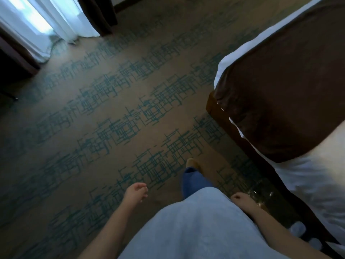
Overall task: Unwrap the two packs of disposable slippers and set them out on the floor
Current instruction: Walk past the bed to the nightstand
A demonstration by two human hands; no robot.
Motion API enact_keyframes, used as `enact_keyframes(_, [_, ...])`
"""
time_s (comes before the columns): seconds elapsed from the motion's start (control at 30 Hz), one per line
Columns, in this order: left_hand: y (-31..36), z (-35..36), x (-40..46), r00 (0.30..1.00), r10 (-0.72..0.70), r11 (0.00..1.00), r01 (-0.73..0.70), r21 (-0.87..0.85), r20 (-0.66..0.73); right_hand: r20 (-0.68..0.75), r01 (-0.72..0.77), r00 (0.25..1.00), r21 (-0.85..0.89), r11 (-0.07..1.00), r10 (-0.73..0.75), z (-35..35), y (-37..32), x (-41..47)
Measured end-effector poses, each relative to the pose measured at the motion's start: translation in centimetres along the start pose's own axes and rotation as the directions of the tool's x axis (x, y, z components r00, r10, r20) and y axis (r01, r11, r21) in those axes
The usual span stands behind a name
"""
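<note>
Both hands hang low in the view of a person standing on a patterned carpet. At about 7 o'clock the left hand [136, 191] dangles with its fingers loosely curled, holding nothing. At about 5 o'clock the right hand [240, 200] is curled into a loose fist; crinkled clear plastic wrapping [261, 196] glints just beside it on the outer side, but whether the fingers pinch that wrapping cannot be told from this blurred view.

Two white slippers [306, 236] lie on the floor at about 4 o'clock, close together, tucked against the base of the bed; only their rounded toe ends show. Whether they are bare or wrapped cannot be made out.

Between the arms a pale blue shirt [186, 225] fills the bottom centre. Past its hem, a blue trouser leg [194, 181] ends in a tan shoe [193, 163], near the centre and slightly toward 5 o'clock.

A bed [317, 184] with white linen runs along the right side from 1 o'clock down to 4 o'clock, with a dark brown runner [283, 90] draped over its corner at about 2 o'clock. The carpet [112, 109] is tan with teal crosshatched bands. At 11 o'clock, sheer white curtains [46, 21] glow with daylight, flanked by dark brown drapes [99, 14].
</note>
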State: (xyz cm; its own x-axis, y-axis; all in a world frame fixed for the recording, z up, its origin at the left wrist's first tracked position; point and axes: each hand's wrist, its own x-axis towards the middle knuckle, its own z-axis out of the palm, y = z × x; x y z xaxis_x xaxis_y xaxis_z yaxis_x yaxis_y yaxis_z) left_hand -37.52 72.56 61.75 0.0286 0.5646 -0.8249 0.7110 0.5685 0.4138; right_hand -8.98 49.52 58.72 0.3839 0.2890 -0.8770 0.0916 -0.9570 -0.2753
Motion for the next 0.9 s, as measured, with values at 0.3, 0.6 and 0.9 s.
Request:
enact_keyframes(0.3, [13.6,-1.0,5.3,0.991,0.111,0.994,-0.11,0.013,-0.081,-0.004,0.1,0.995,-0.085,0.991,-0.1,-12.3,-20.6,8.9])
enact_keyframes(0.6, [26.3,-5.8,15.2,0.985,0.168,0.97,-0.174,0.168,0.047,0.009,0.068,0.997,0.175,0.982,-0.07,-17.4,-35.9,14.9])
enact_keyframes(0.9, [45.5,-16.4,27.5,0.947,0.198,0.758,-0.311,0.573,0.252,-0.038,-0.118,0.99,0.301,0.946,0.136,-15.0,-44.5,18.7])
